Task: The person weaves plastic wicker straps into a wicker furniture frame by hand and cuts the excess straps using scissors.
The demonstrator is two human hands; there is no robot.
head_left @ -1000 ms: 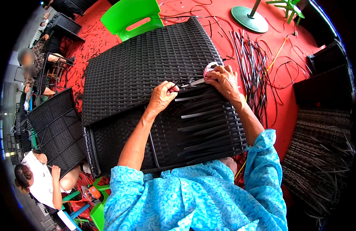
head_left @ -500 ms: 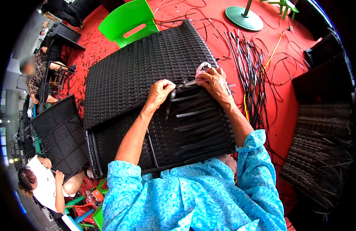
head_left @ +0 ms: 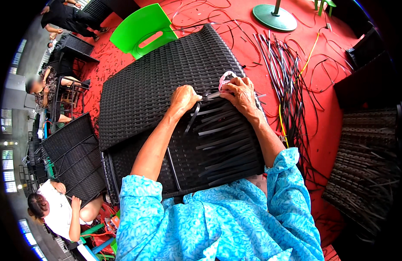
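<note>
A piece of black woven furniture (head_left: 166, 69) lies across my lap, with a row of loose flat strip ends (head_left: 225, 143) fanning out on its nearer right part. My left hand (head_left: 183, 102) is closed in a pinch at the weave's edge, on a black strip (head_left: 192, 118) whose end dangles below the fingers. Just to its right, my right hand (head_left: 241, 96) grips scissors with a pale wrapped handle loop (head_left: 225, 78). Their metal blades (head_left: 213, 95) point left toward my left fingertips. The exact spot where blades and strip meet is too small to make out.
Long black strips (head_left: 281, 78) lie in a bundle on the red floor (head_left: 316, 126), beside a yellow cord (head_left: 310, 54). A green chair (head_left: 142, 30) stands beyond the weave, near a round green base (head_left: 275, 18). Woven panels (head_left: 362, 152) stand at right; co-workers (head_left: 57, 204) sit at left.
My left hand has moved slightly right, closer to the scissors. The dangling strip, blurred before, now hangs sharper. My right hand keeps nearly the same place.
</note>
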